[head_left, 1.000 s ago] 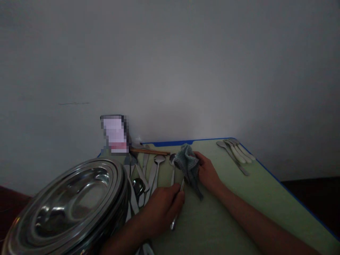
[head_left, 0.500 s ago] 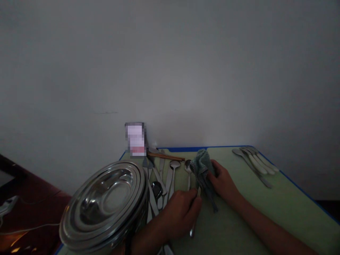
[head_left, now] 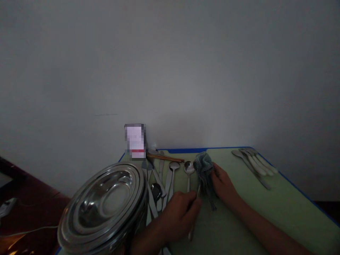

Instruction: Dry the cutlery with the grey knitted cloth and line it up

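I see a pale green, blue-edged table [head_left: 287, 209] bearing a stack of round, shiny steel basins [head_left: 114, 202]. Right of that stack, the left hand [head_left: 183, 210] is nearer, the right hand [head_left: 223, 182] farther; the right clamps a crumpled grey-green cloth [head_left: 204, 166], the left a slim silvery metal utensil [head_left: 191, 234] whose upper end the cloth hides.

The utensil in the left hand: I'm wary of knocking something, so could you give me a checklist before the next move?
1. Left hand grips the utensil: ok.
2. Right hand holds the cloth: ok.
3. Utensil's far end in view: not ok; the cloth hides it.
4. Loose spoon clear of the cloth: cannot tell; their edges meet in this view.
5. Left forearm clear of the bowl stack: cannot tell; they overlap in this view.
6. White-handled cutlery apart from the right hand: ok.
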The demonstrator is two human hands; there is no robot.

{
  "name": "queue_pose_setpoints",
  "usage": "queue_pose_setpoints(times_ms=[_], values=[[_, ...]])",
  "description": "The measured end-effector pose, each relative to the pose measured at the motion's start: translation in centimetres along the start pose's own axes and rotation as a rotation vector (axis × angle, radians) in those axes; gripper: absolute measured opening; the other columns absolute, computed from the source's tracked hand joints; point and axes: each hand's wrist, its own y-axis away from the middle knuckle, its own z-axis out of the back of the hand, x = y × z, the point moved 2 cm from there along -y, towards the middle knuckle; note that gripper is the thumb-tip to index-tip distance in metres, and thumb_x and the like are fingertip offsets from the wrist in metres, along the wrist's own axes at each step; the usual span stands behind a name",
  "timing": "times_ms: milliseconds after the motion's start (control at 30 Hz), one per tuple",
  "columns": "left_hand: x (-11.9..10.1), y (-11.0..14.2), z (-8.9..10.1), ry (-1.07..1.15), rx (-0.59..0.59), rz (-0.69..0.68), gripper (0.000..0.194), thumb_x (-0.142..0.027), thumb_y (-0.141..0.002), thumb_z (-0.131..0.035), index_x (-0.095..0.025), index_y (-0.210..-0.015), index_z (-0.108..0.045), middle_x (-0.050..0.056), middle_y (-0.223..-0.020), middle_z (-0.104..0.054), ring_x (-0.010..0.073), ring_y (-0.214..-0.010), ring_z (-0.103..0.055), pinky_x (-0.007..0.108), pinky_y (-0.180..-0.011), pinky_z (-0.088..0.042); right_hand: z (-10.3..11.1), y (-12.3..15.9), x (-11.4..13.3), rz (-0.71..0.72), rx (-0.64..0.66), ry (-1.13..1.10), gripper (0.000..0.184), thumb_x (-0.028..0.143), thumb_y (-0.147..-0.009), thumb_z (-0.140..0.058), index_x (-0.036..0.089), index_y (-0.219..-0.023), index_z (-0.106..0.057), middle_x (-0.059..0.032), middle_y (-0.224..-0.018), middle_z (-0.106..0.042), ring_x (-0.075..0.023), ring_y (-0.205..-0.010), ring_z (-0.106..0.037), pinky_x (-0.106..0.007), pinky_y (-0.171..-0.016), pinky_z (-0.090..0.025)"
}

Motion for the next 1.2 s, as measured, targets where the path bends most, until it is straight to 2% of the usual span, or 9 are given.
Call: queue_pose_setpoints(times_ms=[133, 233, 500, 733, 1000, 1200], values=[[0.09, -0.11, -0.03, 0.016, 0.009, -0.006, 0.032, -0.03, -0.093, -0.03, -0.019, -0.064, -0.04, -0.005, -0.055, -0.04, 0.0093, -0.052, -0.045, 0.021, -0.05, -0.03, -0.12, 0.12, 0.18, 0.035, -0.053, -0.007, 0.028, 0.036, -0.088, -0.038, 0.02, -0.106, -0.052, -0.0081, -0.108, -0.061, -0.0222, -0.101, -0.055, -0.035, -0.091, -0.04], [0.03, -0.08, 0.01, 0.009, -0.003, -0.012, 0.031, -0.029, -0.092, -0.032, -0.018, -0.065, -0.041, -0.005, -0.057, -0.04, 0.0101, -0.055, -0.046, 0.022, -0.053, -0.03, -0.22, 0.16, 0.45, 0.034, -0.055, -0.027, 0.027, 0.034, -0.089, -0.038, 0.02, -0.109, -0.049, -0.0074, -0.111, -0.06, -0.0207, -0.103, -0.054, -0.033, -0.092, -0.039], [-0.04, -0.03, -0.08, -0.038, 0.012, -0.034, 0.03, -0.028, -0.092, -0.033, -0.019, -0.064, -0.041, -0.005, -0.056, -0.039, 0.0107, -0.056, -0.047, 0.023, -0.054, -0.029, 0.07, 0.1, 0.67, -0.005, -0.041, -0.092, 0.019, 0.026, -0.081, -0.041, 0.02, -0.09, -0.057, -0.0038, -0.091, -0.065, -0.0204, -0.085, -0.058, -0.03, -0.076, -0.044], [-0.07, -0.05, -0.14, -0.052, 0.028, -0.057, 0.03, -0.027, -0.092, -0.031, -0.019, -0.065, -0.041, -0.005, -0.056, -0.04, 0.0101, -0.054, -0.047, 0.022, -0.053, -0.029, -0.03, 0.05, 0.86, -0.009, -0.021, 0.023, 0.016, 0.036, -0.082, -0.049, 0.021, -0.085, -0.054, -0.0028, -0.082, -0.064, -0.0201, -0.079, -0.058, -0.03, -0.074, -0.045], [0.13, -0.06, -0.27, -0.093, 0.051, -0.042, 0.033, -0.029, -0.093, -0.028, -0.018, -0.068, -0.046, -0.003, -0.06, -0.046, 0.011, -0.058, -0.05, 0.021, -0.056, -0.033, 0.05, -0.15, 0.22, 0.012, -0.02, 0.077, 0.023, 0.034, -0.084, -0.04, 0.018, -0.087, -0.057, -0.0072, -0.085, -0.064, -0.0211, -0.079, -0.059, -0.032, -0.075, -0.045], [0.4, -0.09, -0.4, -0.133, 0.041, -0.033, 0.033, -0.03, -0.094, -0.028, -0.018, -0.068, -0.045, -0.003, -0.061, -0.047, 0.0117, -0.06, -0.051, 0.022, -0.057, -0.032, -0.11, -0.19, 0.01, 0.021, -0.027, 0.086, 0.022, 0.031, -0.084, -0.039, 0.018, -0.086, -0.056, -0.007, -0.083, -0.063, -0.0206, -0.078, -0.058, -0.032, -0.075, -0.044]])
